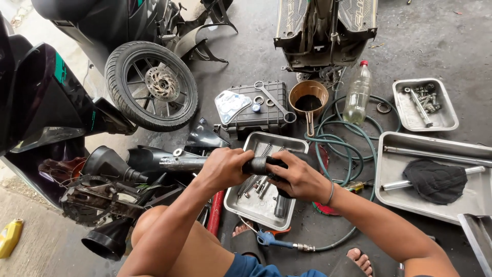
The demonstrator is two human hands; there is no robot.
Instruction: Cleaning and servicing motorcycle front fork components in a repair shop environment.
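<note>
Above the metal tray (241,202) of springs and bolts, a grey fork tube (187,163) lies level between both hands. The left hand (224,167) wraps shut around its middle; the right hand (297,177) clamps a black cloth (264,164) about its end, fingers (279,160) curled tight.

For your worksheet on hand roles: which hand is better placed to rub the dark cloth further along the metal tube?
Probably the right hand: it already grips the dark cloth wrapped on the tube. The left hand clasps the bare tube, steadying it.
</note>
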